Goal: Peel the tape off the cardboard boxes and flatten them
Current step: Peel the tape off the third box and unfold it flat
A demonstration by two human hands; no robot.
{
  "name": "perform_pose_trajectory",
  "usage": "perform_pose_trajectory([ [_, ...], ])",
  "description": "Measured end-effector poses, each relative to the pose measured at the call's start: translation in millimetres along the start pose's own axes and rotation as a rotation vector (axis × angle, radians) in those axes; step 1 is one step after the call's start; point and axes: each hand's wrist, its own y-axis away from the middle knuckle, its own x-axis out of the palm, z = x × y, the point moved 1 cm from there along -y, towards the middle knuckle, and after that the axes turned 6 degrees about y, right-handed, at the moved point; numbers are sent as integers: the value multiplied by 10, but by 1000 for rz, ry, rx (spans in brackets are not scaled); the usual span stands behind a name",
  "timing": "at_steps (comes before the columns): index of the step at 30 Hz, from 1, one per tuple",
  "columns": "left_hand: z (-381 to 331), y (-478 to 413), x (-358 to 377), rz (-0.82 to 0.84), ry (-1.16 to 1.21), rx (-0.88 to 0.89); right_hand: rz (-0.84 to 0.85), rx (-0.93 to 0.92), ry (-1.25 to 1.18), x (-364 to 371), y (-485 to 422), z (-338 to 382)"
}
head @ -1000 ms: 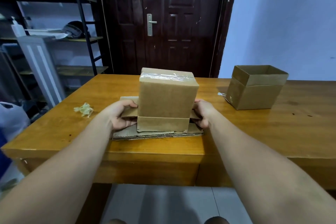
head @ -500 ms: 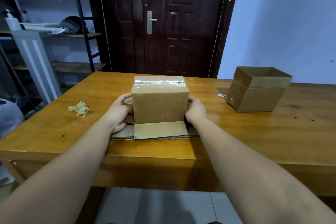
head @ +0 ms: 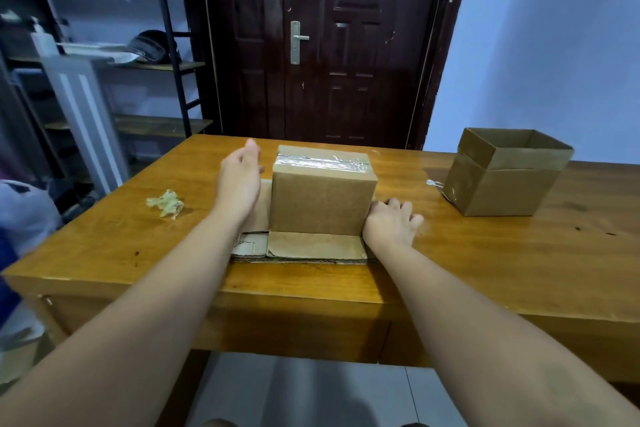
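A brown cardboard box (head: pixel 320 204) stands on the table with a strip of clear tape (head: pixel 320 162) across its top and its bottom flaps spread flat. It sits on a stack of flattened cardboard (head: pixel 249 248). My left hand (head: pixel 239 180) hovers beside the box's left wall with straight fingers, apart from it. My right hand (head: pixel 393 222) rests palm down on the table against the box's lower right corner, fingers spread. A second box (head: pixel 502 180), open at the top, stands at the right with a bit of tape at its lower left corner.
A crumpled wad of peeled tape (head: pixel 165 203) lies on the left of the wooden table (head: pixel 485 260). Behind the table are a dark door (head: pixel 322 45) and, at the left, metal shelves (head: pixel 104 62) with clutter.
Both hands have let go of the box's sides. My left hand has lifted up and away to the left; my right hand has dropped onto the table beside the box.
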Motion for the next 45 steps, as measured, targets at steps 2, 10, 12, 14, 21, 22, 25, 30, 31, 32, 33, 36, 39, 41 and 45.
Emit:
perform_pose_trajectory([
  [2, -152, 43, 126, 93, 40, -90, 11, -10, -11, -15, 12, -5],
  [10, -184, 23, 190, 68, -194, -161, -76, 166, -727, -73, -90, -100],
  [12, -204, 19, 170, 70, -231, -159, -139, 132, -969, -222, -60, -32],
  [14, -212, 11, 149, 68, -230, -175, -69, 115, -1140, -408, -73, 93],
  [21, -233, 70, 98, 81, -237, -253, 201, 131, -919, -712, -222, 259],
  [22, -242, 79, 102, 83, -269, -240, 201, 135, -897, -722, -206, 251],
  [25, -273, 109, 107, 92, -379, -201, 205, 146, -893, -731, -189, 216],
  [30, -269, 161, 80, 99, -303, -251, 408, 232, -1140, -805, -73, 190],
  [31, -266, 172, 80, 99, -269, -258, 425, 243, -1165, -812, -64, 193],
  [32, -262, 174, 77, 99, -241, -267, 427, 255, -1182, -811, -70, 202],
  [33, -269, 180, 74, 101, -218, -279, 422, 268, -1189, -813, -70, 209],
  [36, -281, 181, 67, 116, -149, -327, 409, 290, -1181, -791, -95, 212],
  [39, -277, 183, 58, 134, -94, -375, 434, 302, -1192, -804, -98, 207],
  [41, -262, 173, 49, 148, -66, -393, 452, 319, -1194, -816, -104, 210],
  [45, -262, 169, 41, 163, -2, -423, 494, 343, -1214, -826, -86, 188],
])
